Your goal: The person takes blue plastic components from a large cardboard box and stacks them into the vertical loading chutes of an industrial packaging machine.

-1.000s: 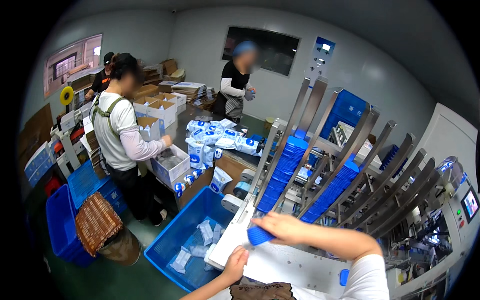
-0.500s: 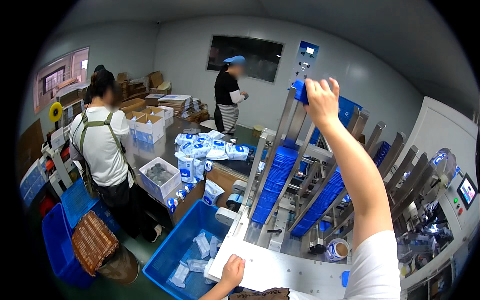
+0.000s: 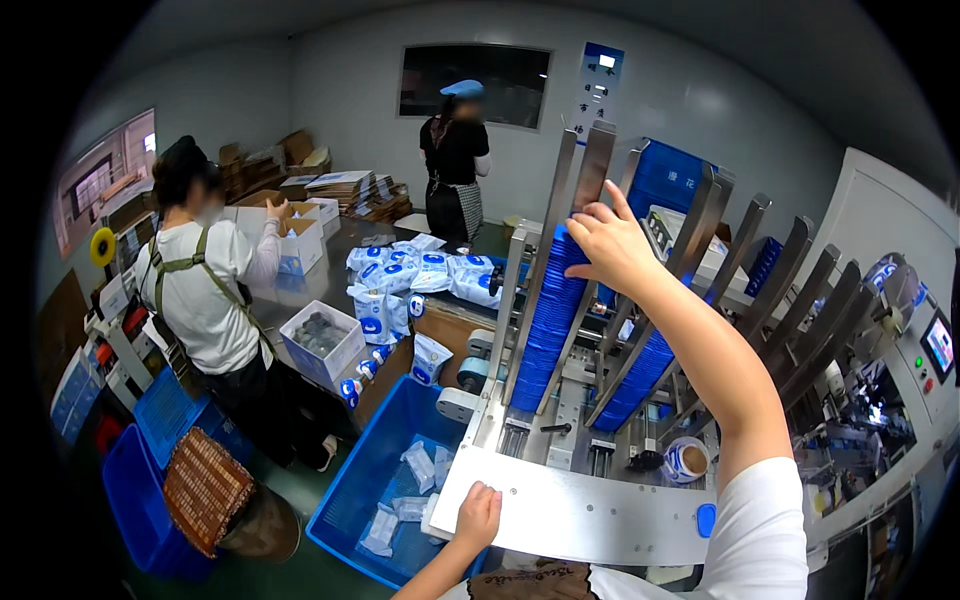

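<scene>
My right hand (image 3: 612, 245) reaches up to the top of a tall stack of thin blue plastic lids (image 3: 548, 325), standing between upright metal guide rails (image 3: 592, 170). Its fingers are spread and touch or nearly touch the upper lids; nothing is visibly gripped. My left hand (image 3: 479, 515) rests curled at the left end of the machine's white panel (image 3: 590, 510), with nothing showing in it. A second stack of blue lids (image 3: 635, 382) stands in the rails to the right. One loose blue lid (image 3: 706, 520) lies at the panel's right end.
Left of the machine, a blue crate (image 3: 330, 520) holds several white packets. White-and-blue wipe packs (image 3: 385, 285) and a box of grey pieces (image 3: 322, 345) sit on the dark table. Two people work beyond. A tape roll (image 3: 686, 460) and a control screen (image 3: 937, 350) are at right.
My right hand has come down from the rail tops to the stack, and the blue lids it held now sit in the rails. The stack looks taller. My left hand stays on the panel.
</scene>
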The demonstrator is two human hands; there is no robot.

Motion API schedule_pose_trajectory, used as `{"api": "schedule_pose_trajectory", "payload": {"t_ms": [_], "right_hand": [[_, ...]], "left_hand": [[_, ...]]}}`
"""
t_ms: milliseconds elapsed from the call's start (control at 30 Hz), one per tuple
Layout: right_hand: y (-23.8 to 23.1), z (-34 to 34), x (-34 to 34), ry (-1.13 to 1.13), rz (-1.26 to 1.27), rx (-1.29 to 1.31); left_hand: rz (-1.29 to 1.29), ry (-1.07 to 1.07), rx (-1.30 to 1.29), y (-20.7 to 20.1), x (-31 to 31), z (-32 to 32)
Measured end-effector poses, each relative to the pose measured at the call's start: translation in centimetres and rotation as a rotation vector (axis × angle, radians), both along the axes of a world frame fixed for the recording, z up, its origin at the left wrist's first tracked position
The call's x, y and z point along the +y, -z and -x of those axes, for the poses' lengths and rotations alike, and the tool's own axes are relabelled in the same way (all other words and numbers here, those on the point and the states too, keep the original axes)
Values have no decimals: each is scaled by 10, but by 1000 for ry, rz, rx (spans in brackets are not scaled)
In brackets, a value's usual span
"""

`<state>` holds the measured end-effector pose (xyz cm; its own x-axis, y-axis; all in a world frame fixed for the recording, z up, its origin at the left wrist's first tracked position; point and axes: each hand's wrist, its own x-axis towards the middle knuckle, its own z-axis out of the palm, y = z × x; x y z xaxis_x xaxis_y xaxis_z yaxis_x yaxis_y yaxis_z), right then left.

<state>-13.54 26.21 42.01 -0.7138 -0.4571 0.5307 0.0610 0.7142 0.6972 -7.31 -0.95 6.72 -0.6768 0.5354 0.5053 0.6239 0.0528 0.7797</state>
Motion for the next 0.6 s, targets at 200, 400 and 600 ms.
{"api": "schedule_pose_trajectory", "payload": {"t_ms": [200,400,600], "right_hand": [[40,-13,-37,213,672,-345],[96,-49,-41,0,1011,-432],[179,-224,-40,-48,1267,-803]], "left_hand": [[-37,-34,52,2,-2,2],[-64,-37,-2,2,-9,-10],[78,452,-389,18,-22,-130]]}}
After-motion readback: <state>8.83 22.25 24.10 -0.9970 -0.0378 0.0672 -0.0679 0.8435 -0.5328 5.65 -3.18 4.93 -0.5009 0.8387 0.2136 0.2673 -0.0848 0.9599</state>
